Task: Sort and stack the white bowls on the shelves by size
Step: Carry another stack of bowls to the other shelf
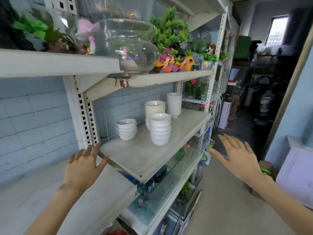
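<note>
Several stacks of white bowls stand on the middle shelf (145, 156). A short stack of small shallow bowls (126, 128) is at the left. A taller stack of mid-size bowls (160, 128) stands in front, a cream-tinted stack (154, 107) behind it, and a tall stack (174, 104) at the back right. My left hand (84, 165) hovers open at the shelf's near left corner, holding nothing. My right hand (237, 155) is spread open in the air beyond the shelf's right end, also holding nothing.
The upper shelf (169, 77) overhangs the bowls and carries a glass fishbowl (130, 46), plastic plants (169, 29) and colourful aquarium ornaments (176, 62). Glass tanks (160, 189) sit on the lower shelves. A dark passage (257, 92) opens at the right, and a white cabinet (298, 173) stands near right.
</note>
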Demonstrator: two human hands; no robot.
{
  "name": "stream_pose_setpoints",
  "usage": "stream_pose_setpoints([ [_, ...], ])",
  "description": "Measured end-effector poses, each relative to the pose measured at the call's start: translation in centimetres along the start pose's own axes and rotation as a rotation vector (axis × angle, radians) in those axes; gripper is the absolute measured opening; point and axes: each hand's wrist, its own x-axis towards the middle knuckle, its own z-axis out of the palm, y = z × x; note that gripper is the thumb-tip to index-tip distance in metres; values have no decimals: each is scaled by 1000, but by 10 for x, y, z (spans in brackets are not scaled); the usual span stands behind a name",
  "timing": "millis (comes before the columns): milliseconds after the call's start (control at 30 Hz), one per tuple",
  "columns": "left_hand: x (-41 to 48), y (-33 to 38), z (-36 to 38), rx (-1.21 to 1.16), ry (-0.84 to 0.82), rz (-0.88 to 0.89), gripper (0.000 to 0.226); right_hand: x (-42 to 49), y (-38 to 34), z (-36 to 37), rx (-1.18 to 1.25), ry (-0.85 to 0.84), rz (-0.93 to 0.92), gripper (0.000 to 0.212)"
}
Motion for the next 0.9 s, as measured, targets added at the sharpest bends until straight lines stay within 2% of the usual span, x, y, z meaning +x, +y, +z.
stream_pose_setpoints([
  [67,18,12,11,-3,-27,3,62,15,8,13,-7,-56,15,73],
  [267,58,55,35,5,-68,4,61,54,31,49,52,-220,8,78],
  [467,83,102,58,21,-47,-66,63,113,68,87,117,-221,-48,82],
  [900,65,203,92,-35,-21,-375,65,223,120,146,200,-297,-431,80],
])
